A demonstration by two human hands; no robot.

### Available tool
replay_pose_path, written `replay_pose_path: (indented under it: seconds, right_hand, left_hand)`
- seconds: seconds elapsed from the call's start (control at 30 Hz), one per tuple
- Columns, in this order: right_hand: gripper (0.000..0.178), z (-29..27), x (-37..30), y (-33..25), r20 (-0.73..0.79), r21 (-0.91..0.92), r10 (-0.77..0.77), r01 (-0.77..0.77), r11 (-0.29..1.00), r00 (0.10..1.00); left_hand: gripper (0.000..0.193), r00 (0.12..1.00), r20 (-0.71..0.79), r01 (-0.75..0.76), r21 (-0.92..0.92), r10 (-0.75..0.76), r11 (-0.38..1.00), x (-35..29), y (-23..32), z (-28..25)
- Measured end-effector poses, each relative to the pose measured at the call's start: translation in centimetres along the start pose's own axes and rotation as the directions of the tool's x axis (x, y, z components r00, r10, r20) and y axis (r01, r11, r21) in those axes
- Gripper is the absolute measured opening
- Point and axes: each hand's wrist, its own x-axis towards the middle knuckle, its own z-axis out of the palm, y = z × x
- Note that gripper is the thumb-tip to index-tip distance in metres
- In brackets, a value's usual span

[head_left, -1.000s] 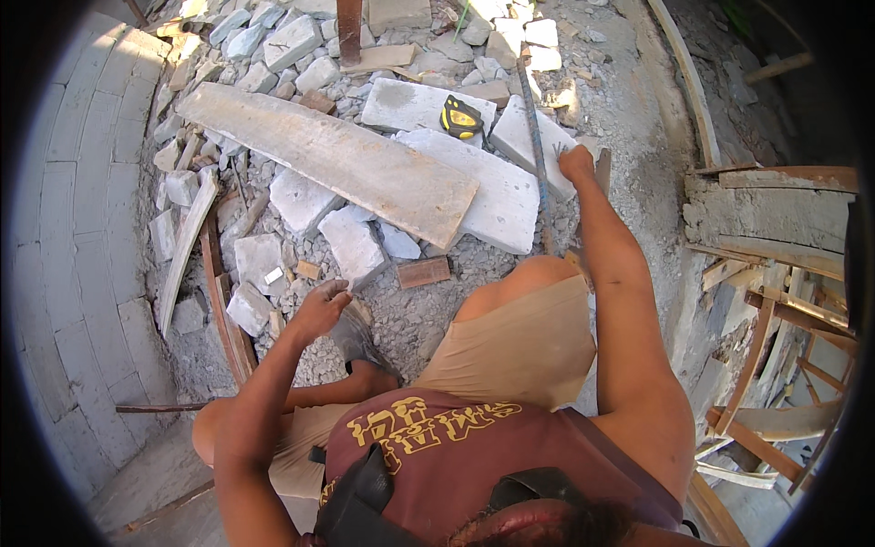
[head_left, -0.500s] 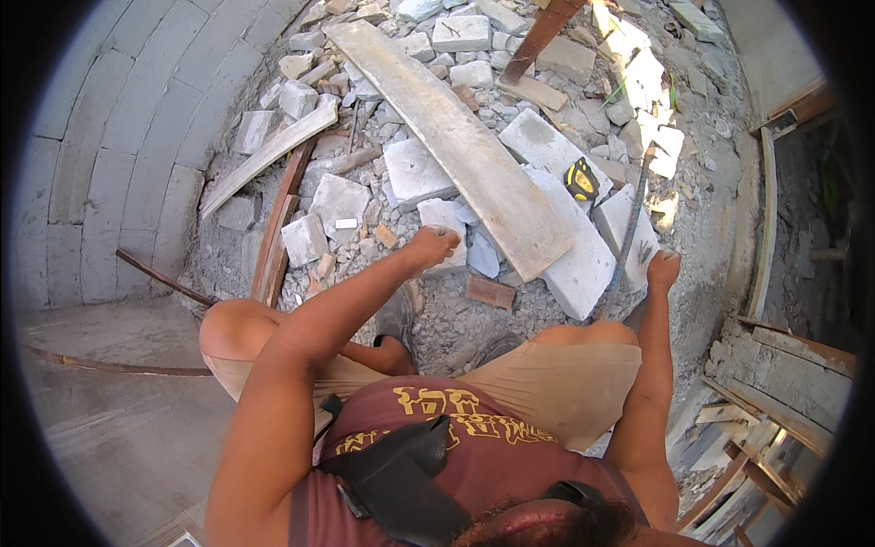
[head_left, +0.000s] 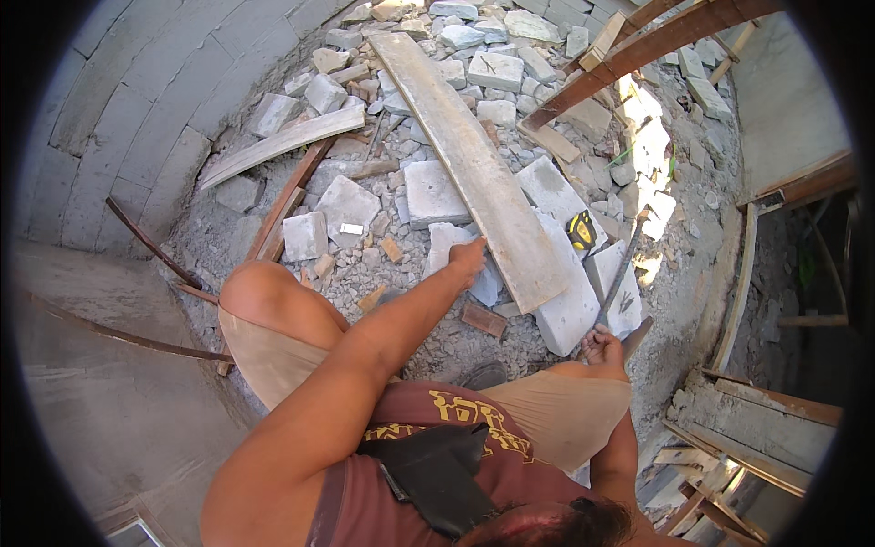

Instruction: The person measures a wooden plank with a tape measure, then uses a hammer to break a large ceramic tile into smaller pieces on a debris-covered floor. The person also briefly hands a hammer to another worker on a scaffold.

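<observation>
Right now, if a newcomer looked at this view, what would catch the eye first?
Probably the long pale plank, slanting across the middle of the rubble, with the person's left hand at its left edge. Next might come the yellow-and-black tape measure, to the right of the plank among pale blocks. Farther right, a dark rod stands out, with the right hand at its near end.

**Concealed and Unresolved Parts**

Left hand [head_left: 469, 262]: contact with the plank [head_left: 474, 178] cannot be determined. Right hand [head_left: 602, 348]: grip on the dark rod [head_left: 629, 267] cannot be confirmed. Right forearm [head_left: 620, 448]: partly concealed by the shorts [head_left: 574, 406]. White block [head_left: 570, 314]: partly covered by the plank. Small white object [head_left: 351, 229]: too small to identify. Brown timber [head_left: 638, 65]: cut off at the upper edge.
</observation>
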Motion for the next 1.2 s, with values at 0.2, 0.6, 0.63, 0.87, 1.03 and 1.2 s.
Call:
replay_pose_path:
  seconds: [0.2,0.6,0.63,0.87,1.03,1.2]
  right_hand:
    - [0.019,2.3,0.6,-5.8,0.050,-0.373,-0.154,0.161,0.914,0.987]
    - [0.103,21.3,13.7,-10.1,0.235,-0.895,-0.382,0.045,-0.444,0.894]
    - [0.107,22.2,14.4,-9.7,0.226,-0.902,-0.367,0.052,-0.428,0.902]
    - [0.119,22.1,17.5,-7.3,0.110,-0.935,-0.396,-0.040,-0.353,0.911]
    - [0.116,21.3,19.1,-7.5,0.116,-0.928,-0.410,-0.048,-0.369,0.905]
    - [0.113,21.4,18.8,-7.8,0.110,-0.922,-0.413,-0.063,-0.383,0.904]
  left_hand:
    - [0.069,0.993,0.117,-0.033,0.043,0.028,0.999,-1.8,0.8,1.1]
    - [0.068,0.994,0.098,0.034,0.087,-0.043,0.996,-6.4,0.9,-1.7]
    - [0.066,0.993,0.114,0.001,0.064,-0.009,0.998,-6.7,1.2,-2.1]
    - [0.057,0.994,0.102,0.041,-0.081,-0.033,0.996,-7.4,0.3,-3.5]
    - [0.058,0.991,0.133,0.044,-0.087,-0.032,0.995,-6.9,-0.5,-2.8]
    - [0.059,0.987,0.158,0.048,-0.088,-0.033,0.995,-6.4,-1.0,-2.3]
